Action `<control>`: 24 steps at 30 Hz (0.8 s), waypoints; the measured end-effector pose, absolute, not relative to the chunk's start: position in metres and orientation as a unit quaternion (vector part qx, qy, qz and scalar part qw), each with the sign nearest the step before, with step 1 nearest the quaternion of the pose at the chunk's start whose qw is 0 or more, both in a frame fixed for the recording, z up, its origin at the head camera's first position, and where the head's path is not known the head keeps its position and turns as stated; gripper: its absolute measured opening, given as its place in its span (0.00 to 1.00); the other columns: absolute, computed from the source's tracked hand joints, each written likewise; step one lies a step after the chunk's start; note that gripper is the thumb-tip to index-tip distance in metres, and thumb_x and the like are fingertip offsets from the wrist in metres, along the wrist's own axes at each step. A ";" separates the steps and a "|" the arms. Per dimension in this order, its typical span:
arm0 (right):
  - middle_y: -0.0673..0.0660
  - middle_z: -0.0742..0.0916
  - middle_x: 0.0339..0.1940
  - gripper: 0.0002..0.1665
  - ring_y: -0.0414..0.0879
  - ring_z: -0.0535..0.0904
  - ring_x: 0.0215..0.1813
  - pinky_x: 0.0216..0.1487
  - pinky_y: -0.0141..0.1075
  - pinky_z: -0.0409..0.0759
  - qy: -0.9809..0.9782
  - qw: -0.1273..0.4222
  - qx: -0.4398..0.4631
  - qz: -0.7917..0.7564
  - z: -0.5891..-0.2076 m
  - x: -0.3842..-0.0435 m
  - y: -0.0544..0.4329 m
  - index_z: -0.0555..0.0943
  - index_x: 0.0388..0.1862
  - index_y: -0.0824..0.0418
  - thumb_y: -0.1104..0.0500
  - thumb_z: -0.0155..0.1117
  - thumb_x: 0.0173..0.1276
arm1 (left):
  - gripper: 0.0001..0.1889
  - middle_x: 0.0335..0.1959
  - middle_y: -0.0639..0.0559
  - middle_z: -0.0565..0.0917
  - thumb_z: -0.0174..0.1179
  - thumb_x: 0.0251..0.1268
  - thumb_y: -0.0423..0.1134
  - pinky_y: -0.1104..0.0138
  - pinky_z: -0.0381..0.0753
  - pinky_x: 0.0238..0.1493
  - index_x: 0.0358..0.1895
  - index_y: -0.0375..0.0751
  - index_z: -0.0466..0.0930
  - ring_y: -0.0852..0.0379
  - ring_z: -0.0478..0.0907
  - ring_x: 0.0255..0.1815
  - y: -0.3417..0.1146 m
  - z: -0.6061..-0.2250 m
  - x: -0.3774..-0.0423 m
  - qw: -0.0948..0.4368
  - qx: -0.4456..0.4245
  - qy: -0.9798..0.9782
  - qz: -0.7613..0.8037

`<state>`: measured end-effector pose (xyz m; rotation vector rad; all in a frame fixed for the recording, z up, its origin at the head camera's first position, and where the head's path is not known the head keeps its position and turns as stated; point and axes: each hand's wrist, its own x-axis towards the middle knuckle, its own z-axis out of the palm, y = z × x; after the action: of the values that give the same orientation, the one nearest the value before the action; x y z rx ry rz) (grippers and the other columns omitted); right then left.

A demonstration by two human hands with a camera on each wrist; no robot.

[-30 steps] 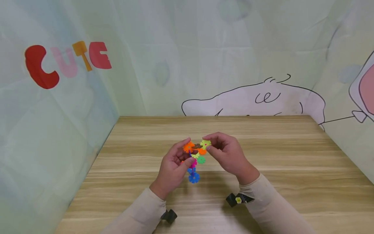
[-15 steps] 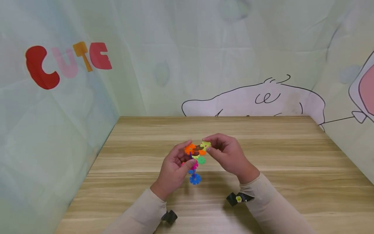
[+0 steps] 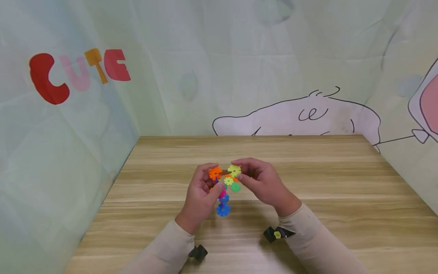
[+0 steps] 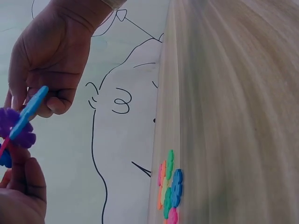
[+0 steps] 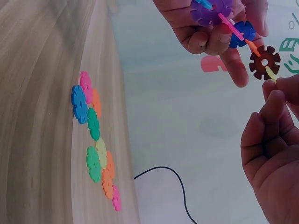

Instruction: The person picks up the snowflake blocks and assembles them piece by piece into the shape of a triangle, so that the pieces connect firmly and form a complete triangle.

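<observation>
A chain of interlocked plastic snowflake discs hangs between my hands. My left hand (image 3: 202,196) grips it by the middle, where a pink disc (image 3: 223,193) shows at the thumb. An orange disc (image 3: 215,173) sticks up near the left fingertips, and a blue disc (image 3: 223,209) hangs lowest. Between finger and thumb, my right hand (image 3: 263,182) pinches a yellow disc (image 3: 234,171). In the right wrist view that yellow disc (image 5: 271,73) is edge-on, meeting the brown disc (image 5: 264,62) at the chain's end. A purple disc (image 5: 211,10) lies further along; fingers hide parts of the chain.
Loose discs lie flat on the wooden table beyond the chain, among them a light green disc (image 5: 93,164), a blue disc (image 5: 79,104) and a pink disc (image 5: 116,198). Printed cloth walls (image 3: 178,76) stand along the table's back and sides.
Both hands and the chain have shifted slightly left. More of the loose discs behind the chain now shows. The grip of each hand looks the same.
</observation>
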<state>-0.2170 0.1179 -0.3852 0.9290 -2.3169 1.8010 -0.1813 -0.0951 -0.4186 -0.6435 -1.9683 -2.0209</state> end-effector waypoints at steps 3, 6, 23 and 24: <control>0.60 0.85 0.36 0.20 0.46 0.78 0.33 0.36 0.32 0.82 -0.751 0.008 0.305 0.585 -0.385 -0.215 0.115 0.84 0.63 0.65 0.71 0.64 0.73 | 0.22 0.57 0.36 0.80 0.56 0.74 0.24 0.73 0.85 0.40 0.66 0.35 0.63 0.59 0.80 0.38 -0.095 -0.418 -0.181 0.112 -0.222 -0.672 -0.698; 0.60 0.86 0.37 0.20 0.46 0.78 0.33 0.36 0.32 0.82 -0.750 -0.003 0.314 0.582 -0.387 -0.214 0.111 0.84 0.62 0.66 0.71 0.63 0.73 | 0.19 0.57 0.39 0.76 0.56 0.75 0.25 0.72 0.86 0.44 0.63 0.33 0.61 0.56 0.79 0.42 -0.095 -0.417 -0.181 0.099 -0.223 -0.679 -0.692; 0.53 0.83 0.29 0.13 0.46 0.76 0.29 0.29 0.35 0.77 -0.874 -0.077 0.183 0.443 -0.411 -0.238 0.115 0.88 0.54 0.58 0.61 0.70 0.72 | 0.17 0.53 0.42 0.75 0.57 0.76 0.27 0.72 0.84 0.41 0.63 0.38 0.73 0.56 0.76 0.38 -0.095 -0.419 -0.181 0.124 -0.201 -0.710 -0.663; 0.53 0.83 0.29 0.13 0.46 0.76 0.29 0.30 0.36 0.77 -0.884 -0.092 0.173 0.425 -0.414 -0.239 0.115 0.89 0.53 0.58 0.60 0.71 0.72 | 0.16 0.53 0.41 0.75 0.57 0.76 0.27 0.71 0.84 0.41 0.63 0.37 0.74 0.56 0.77 0.38 -0.094 -0.419 -0.181 0.125 -0.203 -0.709 -0.663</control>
<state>-0.2388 0.1146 -0.4142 0.5778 -2.9521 1.4190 -0.1813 -0.0943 -0.4188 -0.5910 -2.0664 -1.9330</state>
